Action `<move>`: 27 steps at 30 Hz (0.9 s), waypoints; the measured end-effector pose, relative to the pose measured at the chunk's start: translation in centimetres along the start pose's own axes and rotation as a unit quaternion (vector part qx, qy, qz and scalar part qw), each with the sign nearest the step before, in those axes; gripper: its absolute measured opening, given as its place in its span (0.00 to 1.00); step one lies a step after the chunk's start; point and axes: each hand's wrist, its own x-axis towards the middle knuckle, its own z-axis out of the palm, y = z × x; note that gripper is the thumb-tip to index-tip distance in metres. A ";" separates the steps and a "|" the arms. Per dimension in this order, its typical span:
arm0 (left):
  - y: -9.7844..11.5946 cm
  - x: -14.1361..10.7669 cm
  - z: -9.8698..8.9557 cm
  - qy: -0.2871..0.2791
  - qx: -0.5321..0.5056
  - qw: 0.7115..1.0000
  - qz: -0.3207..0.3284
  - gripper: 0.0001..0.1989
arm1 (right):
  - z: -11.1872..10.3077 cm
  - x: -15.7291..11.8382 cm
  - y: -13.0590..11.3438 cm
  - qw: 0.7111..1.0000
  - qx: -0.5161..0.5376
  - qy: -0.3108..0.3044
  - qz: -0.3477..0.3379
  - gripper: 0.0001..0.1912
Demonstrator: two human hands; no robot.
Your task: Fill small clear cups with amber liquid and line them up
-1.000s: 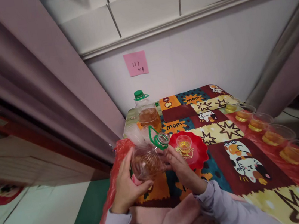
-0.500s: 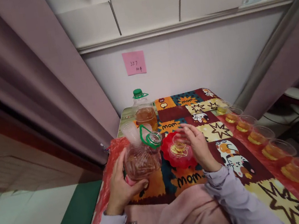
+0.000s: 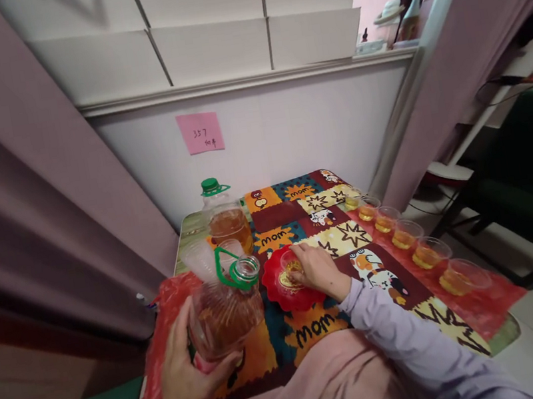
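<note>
My left hand (image 3: 184, 364) is wrapped round the lower side of a clear plastic jug (image 3: 227, 317) with amber liquid in it. The jug tilts slightly to the right; its mouth is uncapped, with a green ring and strap at the neck. My right hand (image 3: 319, 272) has its fingers closed on a small clear plastic cup (image 3: 290, 263) holding some yellow liquid. That cup stands on a red scalloped plate (image 3: 287, 302) in the middle of the table, and my fingers partly hide it.
Behind the jug stand a second jug (image 3: 229, 225) with a green cap and a stack of clear cups (image 3: 196, 259). Along the table's right side, several cups (image 3: 427, 255) of yellow liquid line up on red plastic film (image 3: 495, 298). A wall with a pink note (image 3: 201, 133) closes off the back.
My right hand has come down from beside the cup and closed on it. My left hand still holds the jug. The view has swung to the right.
</note>
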 end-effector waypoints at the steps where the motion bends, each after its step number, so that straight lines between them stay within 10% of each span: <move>1: 0.1 0.0 0.0 0.000 0.002 1.000 -0.004 0.62 | 0.0 0.1 0.1 1.000 0.003 0.006 -0.006 0.35; 16: -0.7 0.1 0.0 0.007 0.020 1.000 -0.012 0.60 | -0.7 0.4 1.9 0.984 0.123 0.109 -0.061 0.38; 27: -0.1 0.4 -0.3 0.010 0.016 0.999 -0.039 0.62 | -5.6 7.0 16.8 0.988 0.046 0.144 0.025 0.38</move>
